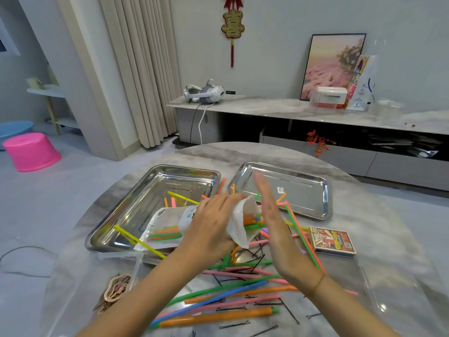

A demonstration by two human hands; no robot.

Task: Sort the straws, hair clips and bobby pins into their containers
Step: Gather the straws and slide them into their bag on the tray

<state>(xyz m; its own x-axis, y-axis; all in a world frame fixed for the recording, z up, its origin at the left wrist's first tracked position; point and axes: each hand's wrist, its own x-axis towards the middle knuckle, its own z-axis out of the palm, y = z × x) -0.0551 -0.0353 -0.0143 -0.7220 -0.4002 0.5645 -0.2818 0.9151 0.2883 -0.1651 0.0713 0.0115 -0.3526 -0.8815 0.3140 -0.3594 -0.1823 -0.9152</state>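
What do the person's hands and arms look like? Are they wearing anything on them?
Both arms are bare, with no sleeves in view and no gloves. The left hand shows no ring or watch. By the right hand, a thin brownish-orange bracelet, like a cord, goes around the wrist. That hand is blurred, so a small ring cannot be ruled out.

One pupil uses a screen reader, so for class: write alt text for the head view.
A left hand grips a straw bag over a table, the right hand held flat and open at its mouth. Loose straws and bobby pins lie scattered before a left tray and right tray, both steel.
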